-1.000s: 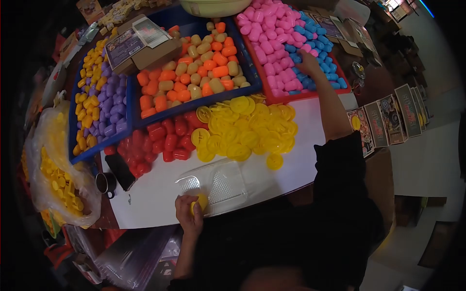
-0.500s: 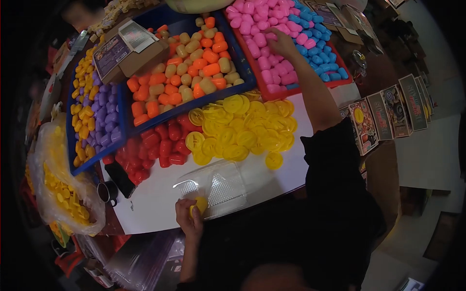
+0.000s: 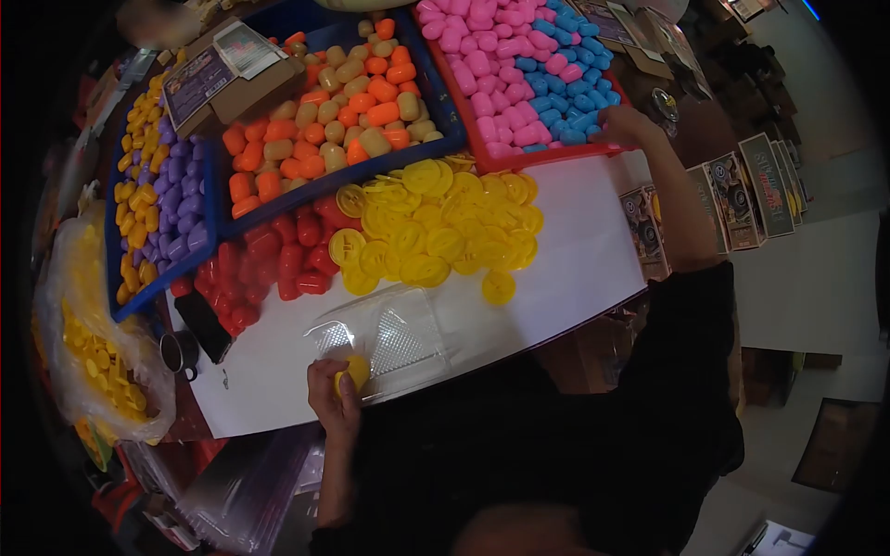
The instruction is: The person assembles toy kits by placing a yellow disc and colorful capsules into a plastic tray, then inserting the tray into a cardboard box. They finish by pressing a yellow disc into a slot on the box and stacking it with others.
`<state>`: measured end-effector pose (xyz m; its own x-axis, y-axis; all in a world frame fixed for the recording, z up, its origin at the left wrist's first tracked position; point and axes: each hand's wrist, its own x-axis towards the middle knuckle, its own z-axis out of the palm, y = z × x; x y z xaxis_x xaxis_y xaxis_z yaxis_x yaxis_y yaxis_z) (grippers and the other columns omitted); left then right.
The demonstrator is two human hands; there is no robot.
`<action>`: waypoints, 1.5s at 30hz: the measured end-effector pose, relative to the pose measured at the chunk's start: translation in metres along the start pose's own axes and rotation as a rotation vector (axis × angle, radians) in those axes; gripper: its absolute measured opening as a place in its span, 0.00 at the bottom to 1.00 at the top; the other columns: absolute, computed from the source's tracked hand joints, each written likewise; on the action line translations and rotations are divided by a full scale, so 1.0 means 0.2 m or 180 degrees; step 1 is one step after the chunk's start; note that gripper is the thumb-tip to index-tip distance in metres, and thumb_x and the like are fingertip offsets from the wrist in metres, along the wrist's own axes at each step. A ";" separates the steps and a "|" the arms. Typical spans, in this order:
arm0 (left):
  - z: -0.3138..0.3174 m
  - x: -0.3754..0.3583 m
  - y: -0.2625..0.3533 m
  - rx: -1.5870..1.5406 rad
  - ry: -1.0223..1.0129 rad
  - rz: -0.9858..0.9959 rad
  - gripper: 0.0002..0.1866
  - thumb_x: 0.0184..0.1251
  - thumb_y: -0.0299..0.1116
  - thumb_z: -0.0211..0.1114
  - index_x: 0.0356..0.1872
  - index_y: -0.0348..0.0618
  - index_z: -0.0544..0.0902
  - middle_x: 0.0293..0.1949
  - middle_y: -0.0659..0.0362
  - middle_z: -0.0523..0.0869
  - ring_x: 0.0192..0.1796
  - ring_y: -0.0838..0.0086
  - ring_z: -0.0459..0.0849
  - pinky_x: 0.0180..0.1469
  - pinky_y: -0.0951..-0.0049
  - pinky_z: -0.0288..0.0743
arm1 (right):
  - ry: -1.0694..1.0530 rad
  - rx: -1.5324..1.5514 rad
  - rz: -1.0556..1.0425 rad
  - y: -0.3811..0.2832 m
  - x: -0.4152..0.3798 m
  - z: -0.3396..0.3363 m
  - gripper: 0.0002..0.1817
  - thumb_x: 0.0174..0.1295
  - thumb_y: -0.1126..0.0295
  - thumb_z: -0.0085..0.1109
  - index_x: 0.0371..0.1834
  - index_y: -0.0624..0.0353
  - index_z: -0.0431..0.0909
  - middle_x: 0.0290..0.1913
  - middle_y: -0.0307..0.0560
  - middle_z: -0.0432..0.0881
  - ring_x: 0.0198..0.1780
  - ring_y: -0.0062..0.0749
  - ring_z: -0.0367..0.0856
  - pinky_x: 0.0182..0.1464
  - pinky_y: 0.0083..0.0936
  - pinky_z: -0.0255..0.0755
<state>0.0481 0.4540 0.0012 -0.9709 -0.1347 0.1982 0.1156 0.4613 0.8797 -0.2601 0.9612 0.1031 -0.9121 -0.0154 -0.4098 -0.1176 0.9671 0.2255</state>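
My left hand [image 3: 332, 394] is closed round a yellow plastic disc [image 3: 354, 373], maybe more than one, at the table's front edge. Beside it lies a clear plastic blister tray [image 3: 408, 335] with textured hollows. My right hand [image 3: 625, 128] reaches to the near right corner of the red tray [image 3: 556, 159], by the blue capsules [image 3: 567, 104]. Its fingers are curled together, and what they hold, if anything, is hidden. Pink capsules [image 3: 482, 83] fill the left of that tray. A heap of yellow discs [image 3: 436, 227] lies between the trays and the blister tray.
Red capsules [image 3: 278, 255] lie left of the discs. Blue trays [image 3: 343, 183] hold orange, tan, purple and yellow capsules, with a cardboard box [image 3: 232, 79] on top. A phone [image 3: 202, 326], a mug [image 3: 179, 352] and a plastic bag [image 3: 102, 343] sit at left; printed boxes [image 3: 732, 199] stand at right.
My right hand has moved from the pink capsules to the blue ones at the tray's near right corner. My left hand keeps hold of the yellow disc. The view has shifted slightly.
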 end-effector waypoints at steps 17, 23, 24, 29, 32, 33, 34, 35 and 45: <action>0.02 -0.02 -0.04 -0.0148 0.0264 0.0047 0.05 0.59 0.27 0.59 0.34 0.38 0.78 0.34 0.51 0.79 0.41 0.60 0.78 0.45 0.67 0.71 | 0.1759 0.2738 -0.2309 -0.97 -0.44 -0.18 0.17 0.58 0.68 0.60 0.51 0.55 0.72 0.42 0.49 0.78 0.39 0.41 0.80 0.40 0.32 0.74; 0.05 0.01 -0.05 0.0213 0.0476 0.0047 0.04 0.59 0.29 0.61 0.33 0.41 0.79 0.34 0.55 0.81 0.41 0.62 0.78 0.47 0.67 0.67 | 0.0955 0.0221 -0.4504 -1.71 -0.76 0.16 0.14 0.61 0.60 0.52 0.49 0.45 0.70 0.44 0.45 0.71 0.46 0.36 0.73 0.37 0.30 0.76; 0.05 0.02 -0.05 0.0378 0.0596 0.0110 0.04 0.58 0.30 0.61 0.33 0.42 0.79 0.34 0.56 0.81 0.40 0.62 0.78 0.46 0.66 0.66 | 0.0625 0.0267 -0.4417 -1.73 -0.75 0.21 0.16 0.61 0.59 0.52 0.52 0.47 0.70 0.47 0.47 0.72 0.49 0.37 0.72 0.42 0.31 0.75; 0.06 0.02 -0.04 0.0392 0.0740 0.0067 0.04 0.57 0.31 0.62 0.32 0.43 0.79 0.33 0.56 0.81 0.39 0.63 0.78 0.43 0.66 0.65 | -0.0267 0.1690 -0.4355 -1.63 -0.74 0.27 0.27 0.62 0.58 0.53 0.65 0.51 0.63 0.57 0.50 0.70 0.57 0.45 0.69 0.56 0.34 0.68; 0.06 0.04 -0.04 0.0333 0.0585 0.0052 0.05 0.57 0.31 0.62 0.32 0.43 0.79 0.32 0.56 0.80 0.39 0.62 0.78 0.42 0.66 0.66 | -0.0856 0.1966 -0.4267 -1.62 -0.74 0.25 0.31 0.63 0.59 0.53 0.68 0.57 0.58 0.65 0.53 0.64 0.64 0.48 0.63 0.65 0.36 0.57; 0.05 0.04 -0.03 0.0327 0.0516 0.0063 0.05 0.57 0.31 0.62 0.32 0.42 0.79 0.32 0.56 0.80 0.39 0.61 0.78 0.42 0.65 0.66 | -0.0908 0.1861 -0.4149 -1.64 -0.75 0.25 0.34 0.61 0.59 0.56 0.68 0.59 0.57 0.66 0.55 0.62 0.66 0.48 0.61 0.66 0.36 0.57; 0.05 0.05 -0.03 0.0337 0.0503 0.0057 0.05 0.57 0.31 0.62 0.32 0.42 0.79 0.32 0.56 0.80 0.39 0.61 0.78 0.42 0.65 0.66 | -0.0955 0.1760 -0.4038 -1.66 -0.76 0.25 0.36 0.59 0.59 0.59 0.67 0.61 0.56 0.67 0.56 0.61 0.67 0.48 0.60 0.67 0.36 0.56; 0.05 0.06 -0.02 0.0349 0.0534 0.0082 0.05 0.57 0.31 0.62 0.31 0.42 0.79 0.32 0.56 0.81 0.38 0.61 0.78 0.42 0.65 0.66 | -0.0960 0.1776 -0.4046 -1.67 -0.77 0.28 0.36 0.59 0.59 0.59 0.67 0.61 0.56 0.67 0.56 0.61 0.67 0.48 0.60 0.67 0.36 0.56; -0.23 0.26 0.01 0.0107 0.0800 0.0550 0.21 0.61 0.32 0.61 0.54 0.37 0.70 0.50 0.50 0.73 0.55 0.61 0.72 0.59 0.68 0.63 | -0.1128 0.1907 -0.3961 -1.61 -0.74 0.12 0.43 0.54 0.52 0.63 0.68 0.61 0.56 0.67 0.56 0.61 0.69 0.47 0.56 0.68 0.35 0.53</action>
<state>0.0071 0.4071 0.0332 -0.8547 -0.2625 0.4479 0.2632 0.5246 0.8097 -0.0780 0.6581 0.0701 -0.1841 -0.9434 -0.2759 -0.4932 0.3315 -0.8043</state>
